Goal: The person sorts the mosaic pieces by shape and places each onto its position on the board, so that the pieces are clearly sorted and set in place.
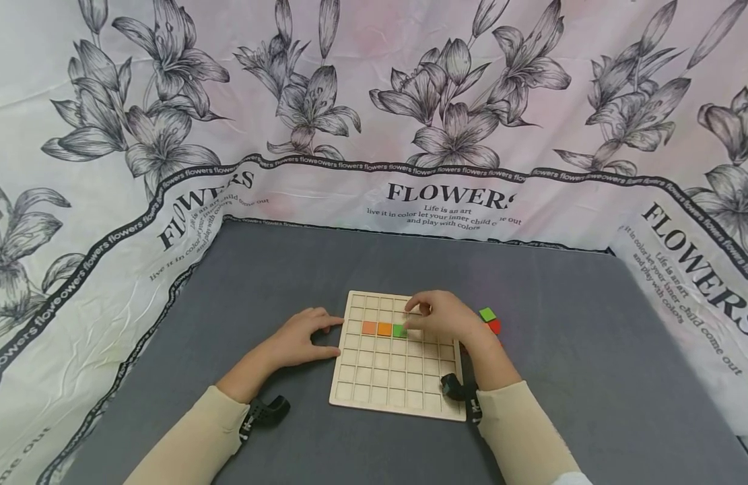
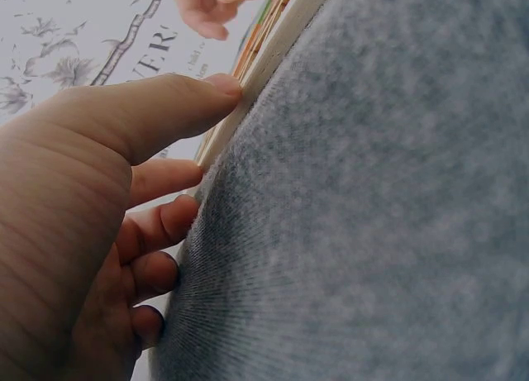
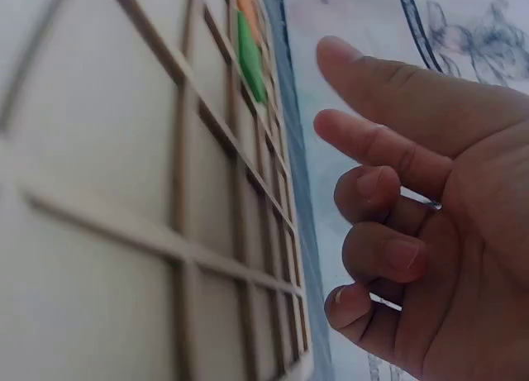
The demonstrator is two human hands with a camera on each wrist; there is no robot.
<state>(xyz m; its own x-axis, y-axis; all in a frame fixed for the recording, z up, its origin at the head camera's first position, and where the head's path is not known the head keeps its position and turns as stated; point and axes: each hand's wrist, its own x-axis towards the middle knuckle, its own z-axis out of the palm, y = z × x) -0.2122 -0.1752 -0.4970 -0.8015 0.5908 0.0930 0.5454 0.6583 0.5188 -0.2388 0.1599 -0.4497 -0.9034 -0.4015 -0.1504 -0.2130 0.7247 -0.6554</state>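
A square wooden grid board (image 1: pixel 380 375) lies on the grey tabletop. Three coloured tiles sit side by side in one row of its cells: a salmon tile (image 1: pixel 369 328), an orange tile (image 1: pixel 384 329) and a green tile (image 1: pixel 399 331). My left hand (image 1: pixel 301 339) touches the board's left edge with thumb and fingertip spread apart, seen close up at the wooden edge (image 2: pixel 263 73) in the left wrist view. Over the upper right cells hovers my right hand (image 1: pixel 444 314), close to the green tile. Thumb and index finger are apart with nothing between them, the other fingers loosely bent.
Beyond the board's right edge, partly behind the right forearm, lie a loose light green tile (image 1: pixel 487 314) and a red tile (image 1: pixel 495 327). A flower-printed cloth (image 1: pixel 325 195) rises along the back and sides of the grey tabletop (image 1: pixel 277 269). Both wrists wear black camera straps.
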